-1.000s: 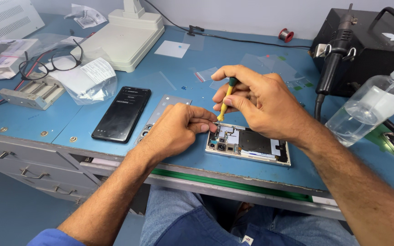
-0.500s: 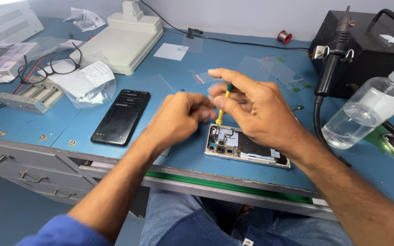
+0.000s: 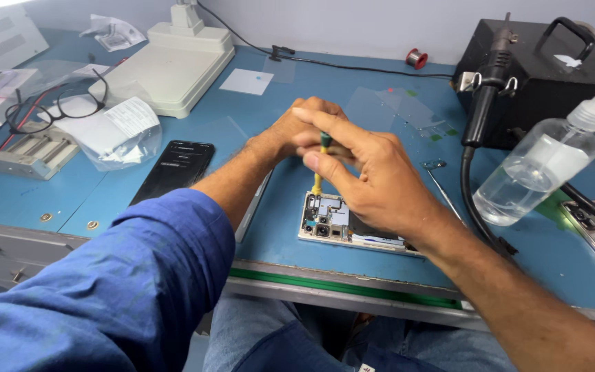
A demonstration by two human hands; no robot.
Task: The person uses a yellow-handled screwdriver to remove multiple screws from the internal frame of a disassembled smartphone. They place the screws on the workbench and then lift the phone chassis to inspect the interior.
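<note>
Blue workbench under a pale wall carries the opened phone near its front edge. Above that phone, the right hand pinches a yellow screwdriver; left hand, curled, touches its top.

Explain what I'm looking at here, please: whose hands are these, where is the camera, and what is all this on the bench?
The camera sits on a person's head and looks down at their own two hands; no machine is involved. The right hand holds a small yellow screwdriver upright over an opened phone, whose inner parts show. The left hand meets the right one at the tool's top. On the blue bench also lie a dark phone, a clear spray bottle, eyeglasses and a black box with a handle.
</note>
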